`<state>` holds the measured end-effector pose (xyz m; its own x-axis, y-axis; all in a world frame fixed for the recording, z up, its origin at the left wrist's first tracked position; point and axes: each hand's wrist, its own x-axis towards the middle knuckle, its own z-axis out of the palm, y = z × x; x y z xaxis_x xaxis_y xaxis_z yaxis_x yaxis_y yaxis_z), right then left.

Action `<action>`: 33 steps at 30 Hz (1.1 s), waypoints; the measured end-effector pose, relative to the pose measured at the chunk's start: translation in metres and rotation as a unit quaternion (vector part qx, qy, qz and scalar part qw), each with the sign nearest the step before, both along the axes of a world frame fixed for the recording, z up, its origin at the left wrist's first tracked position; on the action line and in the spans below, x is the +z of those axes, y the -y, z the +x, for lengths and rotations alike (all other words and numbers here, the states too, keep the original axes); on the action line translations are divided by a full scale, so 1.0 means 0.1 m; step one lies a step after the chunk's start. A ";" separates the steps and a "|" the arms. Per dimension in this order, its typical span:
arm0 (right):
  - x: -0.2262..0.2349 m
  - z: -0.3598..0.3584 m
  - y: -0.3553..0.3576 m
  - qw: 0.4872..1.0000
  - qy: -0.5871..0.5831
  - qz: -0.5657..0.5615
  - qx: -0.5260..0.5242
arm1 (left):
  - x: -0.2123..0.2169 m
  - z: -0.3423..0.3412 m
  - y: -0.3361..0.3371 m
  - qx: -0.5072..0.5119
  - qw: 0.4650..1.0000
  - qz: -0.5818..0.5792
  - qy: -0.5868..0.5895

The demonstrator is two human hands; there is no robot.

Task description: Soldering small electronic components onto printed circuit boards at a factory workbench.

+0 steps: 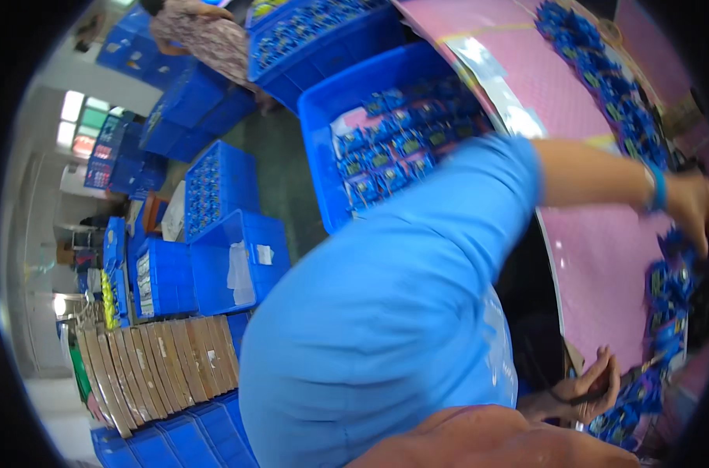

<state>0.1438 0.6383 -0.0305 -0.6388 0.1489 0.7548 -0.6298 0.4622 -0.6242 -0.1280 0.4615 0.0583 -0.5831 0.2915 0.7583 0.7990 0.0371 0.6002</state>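
The right hand rests low at the pink surface edge, its grip closed on a thin dark strip, beside the blue packets heaped there within reach. The left hand is out of view. A co-worker's hand reaches across to the same heap. Blue crates stand alongside, holding more packets

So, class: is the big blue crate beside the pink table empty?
No, the blue crate holds many small blue packets laid across its bottom.

Small blue packets heaped along pink table.
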 end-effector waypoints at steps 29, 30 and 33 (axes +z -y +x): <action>0.37 0.06 1.24 0.980 0.009 0.048 0.193 | -2.51 4.00 5.84 0.393 0.589 -0.610 0.358; 0.38 0.07 1.25 0.981 0.010 0.052 0.188 | -2.56 3.97 5.86 0.380 0.609 -0.602 0.350; 0.42 0.05 1.33 0.972 0.006 0.063 0.227 | -2.67 3.97 5.88 0.410 0.629 -0.581 0.316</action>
<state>0.1491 0.5049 0.0114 -0.6266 -0.2437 0.7402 -0.7792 0.2119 -0.5898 0.2694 -0.1268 -0.2085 -0.9762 -0.1597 -0.1464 -0.1578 0.9872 -0.0244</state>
